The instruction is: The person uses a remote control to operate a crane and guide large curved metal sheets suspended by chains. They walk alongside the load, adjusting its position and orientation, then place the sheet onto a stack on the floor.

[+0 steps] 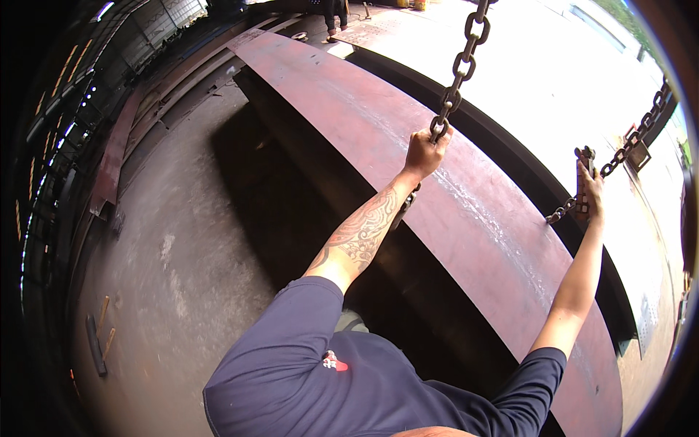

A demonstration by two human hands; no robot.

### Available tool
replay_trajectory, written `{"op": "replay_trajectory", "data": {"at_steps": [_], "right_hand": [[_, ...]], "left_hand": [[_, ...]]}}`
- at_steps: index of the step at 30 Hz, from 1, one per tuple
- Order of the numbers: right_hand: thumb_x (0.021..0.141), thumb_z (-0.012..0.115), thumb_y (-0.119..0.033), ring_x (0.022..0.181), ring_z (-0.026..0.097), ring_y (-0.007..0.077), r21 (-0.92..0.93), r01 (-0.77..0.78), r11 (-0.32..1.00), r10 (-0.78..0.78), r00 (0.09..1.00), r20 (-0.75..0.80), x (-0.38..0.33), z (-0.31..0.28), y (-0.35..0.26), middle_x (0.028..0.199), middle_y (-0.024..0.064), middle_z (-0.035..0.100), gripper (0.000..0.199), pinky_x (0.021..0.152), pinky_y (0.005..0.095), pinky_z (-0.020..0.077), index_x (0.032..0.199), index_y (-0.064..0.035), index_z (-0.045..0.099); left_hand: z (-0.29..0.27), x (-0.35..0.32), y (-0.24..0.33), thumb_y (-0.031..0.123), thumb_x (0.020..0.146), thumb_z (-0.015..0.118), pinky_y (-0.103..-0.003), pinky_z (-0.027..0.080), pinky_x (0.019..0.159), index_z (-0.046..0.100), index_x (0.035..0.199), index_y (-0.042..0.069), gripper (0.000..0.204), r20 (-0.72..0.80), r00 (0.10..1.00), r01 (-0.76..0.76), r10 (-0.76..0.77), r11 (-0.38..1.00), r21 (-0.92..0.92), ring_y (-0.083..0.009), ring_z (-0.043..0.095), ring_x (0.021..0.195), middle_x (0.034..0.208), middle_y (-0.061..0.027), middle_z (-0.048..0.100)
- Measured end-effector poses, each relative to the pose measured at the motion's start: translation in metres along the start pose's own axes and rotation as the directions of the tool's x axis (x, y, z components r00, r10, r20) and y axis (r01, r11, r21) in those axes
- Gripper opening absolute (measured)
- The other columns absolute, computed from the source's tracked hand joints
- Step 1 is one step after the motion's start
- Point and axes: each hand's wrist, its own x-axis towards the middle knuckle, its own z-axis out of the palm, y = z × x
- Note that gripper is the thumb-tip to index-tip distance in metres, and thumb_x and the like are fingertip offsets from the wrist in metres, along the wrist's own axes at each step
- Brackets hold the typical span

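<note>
My left hand (427, 154) is closed around a heavy steel chain (464, 67) that runs up out of view. Below the fist, a short length of chain hangs beside the edge of a long reddish-brown steel beam (466, 240). Farther right, the fingers of my right hand (595, 195) are wrapped round a dark, rusty metal chain fitting (582, 191). From that fitting one chain piece (562, 211) reaches down to the beam's top, and a second chain (632, 142) rises to the upper right. Part of the fitting is hidden by my hand.
A second dark steel beam (502, 135) lies alongside on the right. On the floor at left sits a hammer-like tool (95, 348) near wooden handles. More steel sections (120, 156) line the left side. Another person's legs (333, 16) show at the far end.
</note>
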Motion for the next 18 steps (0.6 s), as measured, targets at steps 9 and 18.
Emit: {"op": "replay_trajectory", "data": {"at_steps": [9,18], "right_hand": [[0.086,0.068,-0.045,0.057,0.052,0.0084,0.384,-0.156,0.910,0.077,0.974,0.213,0.008,0.085,-0.059,0.072,-0.0013,0.059,0.043,0.051,0.0248,0.0440,0.105,-0.0075,0.062],[0.089,0.065,-0.039,0.053,0.058,0.0119,0.771,-0.355,0.528,-0.023,0.902,0.431,-0.034,0.052,-0.184,0.069,0.0021,0.060,0.038,0.048,0.0248,0.0503,0.109,-0.0077,0.057]], "left_hand": [[-0.032,-0.065,-0.026,0.018,0.093,0.063,-0.034,0.037,0.045,0.057,0.076,0.002,0.024,0.049,0.996,0.066,-0.071,0.992,0.109,-0.0119,0.052,0.047,0.051,-0.0071,0.052],[-0.026,-0.075,-0.013,0.017,0.092,0.064,-0.037,0.040,0.048,0.055,0.073,0.003,0.025,0.048,0.999,0.015,-0.018,0.998,0.061,-0.0277,0.055,0.048,0.053,-0.0129,0.052]]}}
